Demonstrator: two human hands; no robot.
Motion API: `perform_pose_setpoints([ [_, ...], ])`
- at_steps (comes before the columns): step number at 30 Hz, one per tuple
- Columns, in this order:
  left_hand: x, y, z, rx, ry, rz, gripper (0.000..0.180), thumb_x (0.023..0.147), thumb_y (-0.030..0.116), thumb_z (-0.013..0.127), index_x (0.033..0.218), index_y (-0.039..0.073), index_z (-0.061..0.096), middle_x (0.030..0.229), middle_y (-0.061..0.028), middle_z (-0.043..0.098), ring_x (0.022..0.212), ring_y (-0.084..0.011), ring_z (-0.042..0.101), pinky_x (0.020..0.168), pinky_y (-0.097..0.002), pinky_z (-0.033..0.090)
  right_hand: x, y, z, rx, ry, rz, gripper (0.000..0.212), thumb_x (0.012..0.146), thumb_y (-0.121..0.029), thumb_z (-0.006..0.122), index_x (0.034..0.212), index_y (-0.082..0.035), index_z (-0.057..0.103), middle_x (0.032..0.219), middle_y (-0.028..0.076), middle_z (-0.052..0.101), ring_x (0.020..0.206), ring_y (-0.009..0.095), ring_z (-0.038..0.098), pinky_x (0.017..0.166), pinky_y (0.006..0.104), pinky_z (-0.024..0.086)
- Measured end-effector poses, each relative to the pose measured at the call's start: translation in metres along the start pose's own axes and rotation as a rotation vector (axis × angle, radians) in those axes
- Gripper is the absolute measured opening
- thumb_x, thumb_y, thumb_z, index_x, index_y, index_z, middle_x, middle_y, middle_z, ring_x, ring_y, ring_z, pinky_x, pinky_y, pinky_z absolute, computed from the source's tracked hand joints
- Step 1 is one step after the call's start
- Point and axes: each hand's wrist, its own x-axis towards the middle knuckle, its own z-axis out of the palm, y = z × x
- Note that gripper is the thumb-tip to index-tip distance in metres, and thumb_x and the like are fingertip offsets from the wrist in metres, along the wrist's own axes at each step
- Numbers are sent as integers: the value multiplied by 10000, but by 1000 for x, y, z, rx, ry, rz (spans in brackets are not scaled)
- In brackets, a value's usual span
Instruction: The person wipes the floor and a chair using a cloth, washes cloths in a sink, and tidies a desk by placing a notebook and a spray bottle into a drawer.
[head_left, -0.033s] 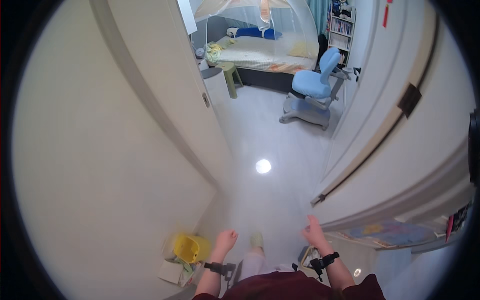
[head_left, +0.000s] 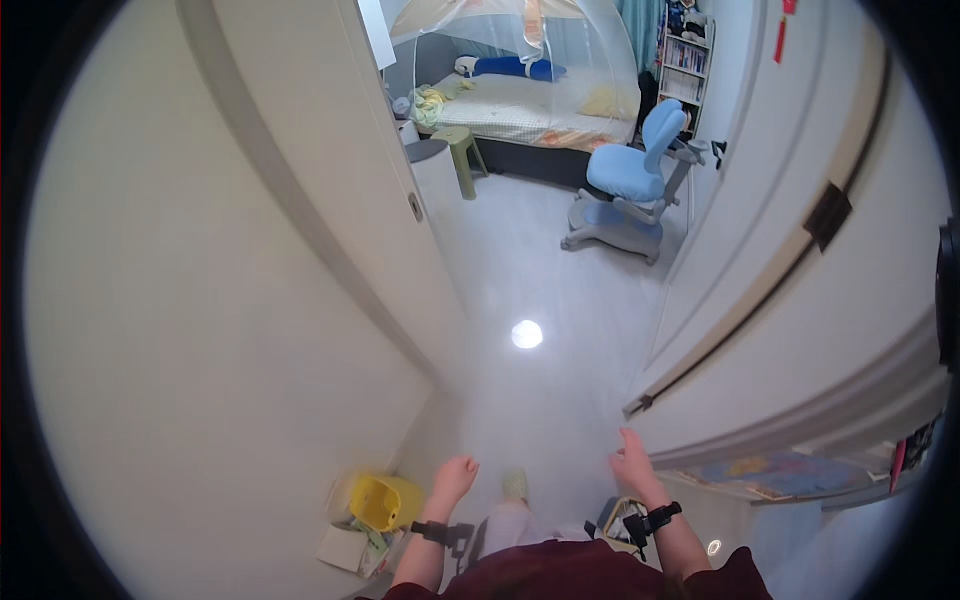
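My left hand (head_left: 455,478) hangs in front of me at the lower middle with its fingers curled in, and nothing shows in it. It is nearest to a yellow bin (head_left: 388,503) on the floor to its left. My right hand (head_left: 632,468) is raised opposite, one finger stretched upward and apart from the others, holding nothing visible. Just ahead of it stands the lower edge of the open white door (head_left: 760,330); I see no contact. Dark bands with small devices circle both wrists. A light green slipper (head_left: 514,486) shows on one foot between the hands.
The doorway opens onto a bedroom with a canopied bed (head_left: 510,105), a green stool (head_left: 459,150), a light blue wheeled chair (head_left: 628,172) and a bookshelf (head_left: 686,55). Papers (head_left: 343,546) lie by the bin. A dark-rimmed container (head_left: 621,520) stands beneath my right forearm.
The view has shifted very slightly, and the door and chair sit a little farther right. Both hands keep nearly the same pose.
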Motion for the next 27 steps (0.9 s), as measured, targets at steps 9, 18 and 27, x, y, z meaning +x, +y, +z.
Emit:
perform_pose_setpoints([
  [9, 253, 97, -42, -68, -147, 178, 209, 793, 214, 487, 729, 16, 509, 752, -201, 544, 729, -381, 519, 608, -448, 408, 194, -60, -75, -4, 263, -63, 383, 777, -34, 548, 1141, 6, 435, 1314, 207, 284, 767, 218, 598, 674, 297, 512],
  [18, 485, 191, -44, -104, -17, 357, 298, 792, 200, 572, 637, 34, 378, 595, -152, 444, 586, -353, 434, 520, -417, 350, 438, -57, -125, 135, 241, -85, 362, 802, -53, 543, 1143, 20, 447, 1295, 200, 315, 774, 190, 576, 667, 276, 498],
  [27, 677, 267, -151, -225, 167, 248, 316, 793, 186, 573, 627, 31, 354, 582, -153, 412, 567, -341, 419, 511, -409, 332, 714, -149, -152, 134, -67, -197, 342, 803, -68, 551, 1132, -9, 479, 995, 130, 541, 684, 179, 568, 641, 281, 481],
])
